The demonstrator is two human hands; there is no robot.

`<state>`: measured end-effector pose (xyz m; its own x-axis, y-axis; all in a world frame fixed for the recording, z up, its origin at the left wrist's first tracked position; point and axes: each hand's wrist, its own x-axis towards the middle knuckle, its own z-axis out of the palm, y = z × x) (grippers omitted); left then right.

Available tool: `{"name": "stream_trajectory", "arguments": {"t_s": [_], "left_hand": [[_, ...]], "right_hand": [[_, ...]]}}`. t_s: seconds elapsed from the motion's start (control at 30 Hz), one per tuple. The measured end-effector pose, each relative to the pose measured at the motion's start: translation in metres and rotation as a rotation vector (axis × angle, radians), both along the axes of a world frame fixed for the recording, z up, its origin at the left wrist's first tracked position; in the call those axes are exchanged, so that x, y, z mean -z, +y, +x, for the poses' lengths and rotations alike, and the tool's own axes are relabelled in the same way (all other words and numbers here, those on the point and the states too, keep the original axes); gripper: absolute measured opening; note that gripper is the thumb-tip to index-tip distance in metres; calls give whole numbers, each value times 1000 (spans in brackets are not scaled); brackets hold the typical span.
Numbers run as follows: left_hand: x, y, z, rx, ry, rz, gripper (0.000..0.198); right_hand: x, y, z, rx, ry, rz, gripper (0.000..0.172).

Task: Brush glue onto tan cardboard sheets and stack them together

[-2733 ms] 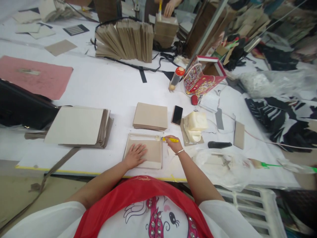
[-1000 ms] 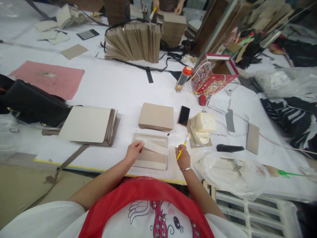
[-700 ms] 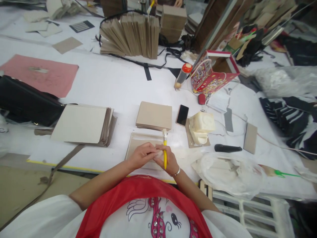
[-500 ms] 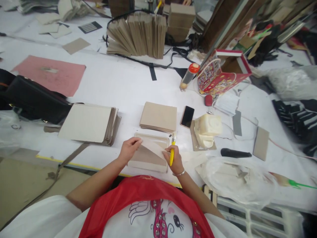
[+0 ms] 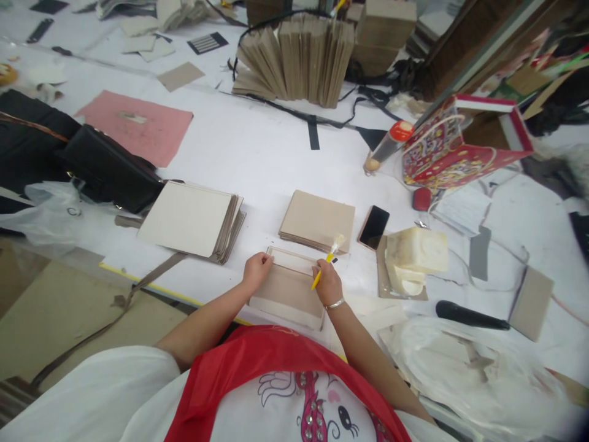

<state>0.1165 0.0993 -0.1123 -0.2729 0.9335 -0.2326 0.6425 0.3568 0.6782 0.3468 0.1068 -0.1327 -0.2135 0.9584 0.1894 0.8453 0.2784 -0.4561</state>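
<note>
A grey-brown cardboard panel [image 5: 288, 296] with a thin raised or clear-looking edge lies on the table in front of me. Along its far side runs a pale paper strip [image 5: 293, 261]. My left hand [image 5: 257, 271] pinches the strip's left end at the panel's far left corner. At the other end, the fingertips of my right hand [image 5: 328, 285] meet the strip, while a yellow-handled brush [image 5: 329, 256] is held in the same hand, pale bristles pointing away from me. Just beyond the panel sits a stack of brown cardboard [image 5: 318, 215].
A stack of larger covers [image 5: 189, 216] stands left. To the right are a phone [image 5: 373, 226], a cut plastic container [image 5: 414, 255], a black-handled tool [image 5: 472, 314] and a plastic bag [image 5: 469, 362]. Farther back stand a red paper bag [image 5: 464, 162] and a bottle [image 5: 389, 146].
The strip hung slantwise across the panel; now it stretches straight along the far side. My right hand has risen to the far right corner, the brush swinging rightward. The view has shifted left.
</note>
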Motion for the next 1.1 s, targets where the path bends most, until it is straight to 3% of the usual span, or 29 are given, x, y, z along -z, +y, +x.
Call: {"name": "stream_trajectory", "arguments": {"t_s": [0.33, 1.1], "left_hand": [[14, 5, -2, -36, 41, -76, 25], [16, 5, 2, 24, 171, -105, 26]], "right_hand": [[18, 11, -4, -36, -63, 23, 23], [34, 7, 20, -5, -176, 133, 24]]}}
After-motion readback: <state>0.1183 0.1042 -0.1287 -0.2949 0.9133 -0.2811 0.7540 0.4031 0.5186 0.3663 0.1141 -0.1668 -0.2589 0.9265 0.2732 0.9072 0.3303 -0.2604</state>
